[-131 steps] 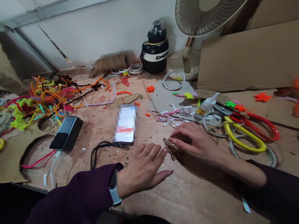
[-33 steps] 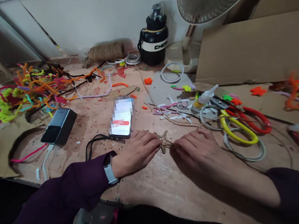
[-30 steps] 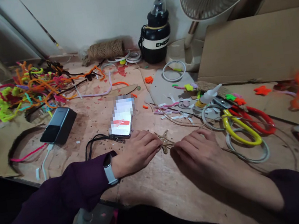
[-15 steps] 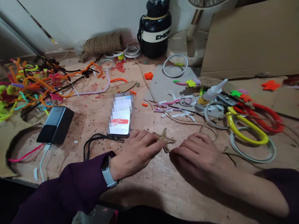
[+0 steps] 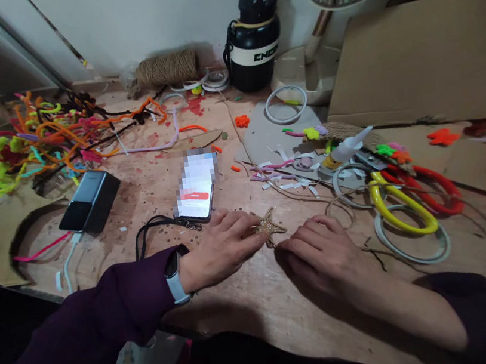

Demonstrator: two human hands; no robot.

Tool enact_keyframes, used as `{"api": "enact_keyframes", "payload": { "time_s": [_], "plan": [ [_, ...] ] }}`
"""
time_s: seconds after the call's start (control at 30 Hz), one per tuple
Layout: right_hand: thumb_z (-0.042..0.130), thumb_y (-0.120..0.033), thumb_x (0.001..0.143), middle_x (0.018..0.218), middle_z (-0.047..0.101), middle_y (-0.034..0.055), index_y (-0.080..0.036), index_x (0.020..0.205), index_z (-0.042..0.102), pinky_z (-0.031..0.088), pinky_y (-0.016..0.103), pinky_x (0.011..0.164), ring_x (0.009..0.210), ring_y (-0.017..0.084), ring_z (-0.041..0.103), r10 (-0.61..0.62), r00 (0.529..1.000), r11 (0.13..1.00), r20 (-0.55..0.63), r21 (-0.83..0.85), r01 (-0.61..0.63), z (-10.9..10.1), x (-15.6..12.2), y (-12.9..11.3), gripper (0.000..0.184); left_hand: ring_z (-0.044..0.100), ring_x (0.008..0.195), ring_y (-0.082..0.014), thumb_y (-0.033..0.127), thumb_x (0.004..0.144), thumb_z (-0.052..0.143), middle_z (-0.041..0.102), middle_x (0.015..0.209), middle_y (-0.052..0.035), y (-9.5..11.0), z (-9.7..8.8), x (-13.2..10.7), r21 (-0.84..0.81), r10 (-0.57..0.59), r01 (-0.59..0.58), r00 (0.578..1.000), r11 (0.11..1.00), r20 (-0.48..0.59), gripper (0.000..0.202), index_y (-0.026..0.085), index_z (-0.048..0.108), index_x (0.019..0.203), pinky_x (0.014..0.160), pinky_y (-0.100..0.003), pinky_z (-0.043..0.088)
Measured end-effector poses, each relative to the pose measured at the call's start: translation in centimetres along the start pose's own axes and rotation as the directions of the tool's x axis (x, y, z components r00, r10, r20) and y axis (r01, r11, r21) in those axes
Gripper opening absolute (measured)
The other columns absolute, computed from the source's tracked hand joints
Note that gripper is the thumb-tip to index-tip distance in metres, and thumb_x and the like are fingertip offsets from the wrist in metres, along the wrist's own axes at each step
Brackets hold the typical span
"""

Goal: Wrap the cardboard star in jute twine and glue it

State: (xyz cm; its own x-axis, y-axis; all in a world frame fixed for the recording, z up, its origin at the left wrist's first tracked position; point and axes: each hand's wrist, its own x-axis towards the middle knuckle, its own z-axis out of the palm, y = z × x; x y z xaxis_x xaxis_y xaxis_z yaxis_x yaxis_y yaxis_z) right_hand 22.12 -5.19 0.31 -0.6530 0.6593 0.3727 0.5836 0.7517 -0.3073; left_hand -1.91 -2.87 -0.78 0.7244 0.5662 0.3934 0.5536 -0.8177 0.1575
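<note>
A small golden-brown star (image 5: 269,224), seemingly wound from twine, is at the middle of the table between my hands. My left hand (image 5: 222,246) is closed on its left side, thumb and fingers pinching an arm of the star. Just right of the star's lower edge, my right hand (image 5: 321,255) is closed with its fingertips pressed together; what they pinch, perhaps a strand end, is too small to make out. Behind my left hand lies a lit phone (image 5: 197,191) with a black strap. Loose twine (image 5: 287,195) runs from the back toward the right.
A glue bottle (image 5: 341,155) leans among paper scraps at the right. Nearby lie a yellow ring (image 5: 403,208), a red ring (image 5: 447,186) and tape rolls. Tangled pipe cleaners (image 5: 59,132) and a power bank (image 5: 89,200) occupy the left. Behind stand a twine spool (image 5: 168,69), a bottle (image 5: 254,48) and a fan (image 5: 319,51).
Both hands stay almost in place around the star, which seems very slightly turned. The camera view has shifted a little.
</note>
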Motion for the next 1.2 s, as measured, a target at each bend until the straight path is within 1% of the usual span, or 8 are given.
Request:
{"api": "enact_keyframes", "payload": {
  "time_s": [0.07,0.17,0.3,0.5,0.73,0.87,1.03,1.2],
  "plan": [
    [0.052,-0.011,0.093,0.074,0.063,0.0036,-0.014,0.09,0.066,0.036,0.038,0.084,0.075,0.019,0.053,-0.002,1.0,1.0,0.012,-0.002,0.002,-0.08,-0.05,0.03,0.014,0.056,0.106,-0.017,0.024,0.103,0.05,0.067,0.111,-0.0033,0.03,-0.12,0.01,-0.012,0.028,-0.028,1.0,1.0,0.003,0.02,0.023,0.063,0.118,0.09,-0.035,0.037],
    [0.052,-0.011,0.093,0.074,0.063,0.0036,-0.015,0.089,0.066,0.036,0.039,0.084,0.076,0.02,0.053,-0.001,1.0,1.0,0.022,-0.014,0.001,-0.11,-0.06,-0.01,0.015,0.058,0.103,-0.0159,0.023,0.102,0.052,0.069,0.108,-0.0018,0.0,-0.22,0.01,-0.022,0.059,-0.059,0.998,0.998,-0.024,0.018,0.022,0.064,0.116,0.089,-0.034,0.039],
    [0.052,-0.01,0.093,0.072,0.063,0.0027,-0.016,0.087,0.065,0.037,0.038,0.084,0.073,0.018,0.053,-0.001,1.0,1.0,-0.003,-0.025,0.001,0.1,0.05,-0.16,0.016,0.059,0.097,-0.0147,0.022,0.102,0.053,0.071,0.104,-0.0013,-0.17,-0.16,0.12,-0.032,0.082,-0.084,0.996,0.996,-0.034,0.016,0.02,0.065,0.113,0.086,-0.032,0.04],
    [0.051,-0.01,0.093,0.071,0.064,0.0025,-0.017,0.084,0.064,0.038,0.038,0.085,0.074,0.018,0.054,-0.002,1.0,1.0,-0.019,-0.021,0.002,0.16,0.23,-0.45,0.017,0.06,0.095,-0.0153,0.021,0.103,0.05,0.07,0.103,-0.0016,-0.28,-0.37,0.33,-0.005,0.108,-0.108,0.994,0.994,-0.02,0.016,0.021,0.065,0.109,0.085,-0.033,0.039],
    [0.054,-0.01,0.092,0.073,0.064,0.0031,-0.016,0.086,0.066,0.037,0.039,0.087,0.075,0.019,0.055,-0.01,1.0,1.0,-0.014,-0.011,0.01,0.16,0.21,-0.36,0.015,0.06,0.099,-0.0152,0.021,0.103,0.048,0.071,0.104,-0.0004,-0.21,-0.53,0.21,0.006,0.105,-0.105,0.994,0.994,-0.03,0.018,0.023,0.066,0.109,0.092,-0.035,0.033],
    [0.054,-0.01,0.092,0.073,0.065,0.0024,-0.017,0.087,0.066,0.037,0.039,0.088,0.075,0.018,0.054,-0.008,1.0,1.0,-0.011,-0.002,0.008,0.33,0.1,-0.19,0.015,0.06,0.099,-0.0158,0.019,0.103,0.049,0.071,0.104,0.0005,-0.14,-0.51,0.18,-0.008,0.1,-0.1,0.995,0.995,-0.031,0.017,0.022,0.065,0.109,0.093,-0.036,0.032],
    [0.05,-0.011,0.094,0.075,0.066,0.0023,-0.018,0.089,0.066,0.037,0.04,0.089,0.076,0.018,0.055,0.005,1.0,1.0,-0.007,-0.004,-0.005,0.5,-0.01,-0.19,0.018,0.059,0.098,-0.0155,0.02,0.102,0.049,0.069,0.105,0.0003,-0.04,-0.61,0.2,0.016,0.093,-0.094,0.995,0.995,0.024,0.019,0.025,0.064,0.115,0.093,-0.037,0.033],
    [0.052,-0.011,0.094,0.074,0.065,0.0022,-0.018,0.089,0.066,0.039,0.039,0.088,0.076,0.017,0.056,-0.007,1.0,1.0,-0.004,0.004,0.007,0.12,0.22,-0.19,0.016,0.058,0.097,-0.0153,0.019,0.102,0.051,0.069,0.107,-0.0001,-0.01,-0.54,0.19,0.024,0.091,-0.092,0.996,0.995,0.015,0.018,0.025,0.064,0.113,0.094,-0.037,0.032]
  ]
}}
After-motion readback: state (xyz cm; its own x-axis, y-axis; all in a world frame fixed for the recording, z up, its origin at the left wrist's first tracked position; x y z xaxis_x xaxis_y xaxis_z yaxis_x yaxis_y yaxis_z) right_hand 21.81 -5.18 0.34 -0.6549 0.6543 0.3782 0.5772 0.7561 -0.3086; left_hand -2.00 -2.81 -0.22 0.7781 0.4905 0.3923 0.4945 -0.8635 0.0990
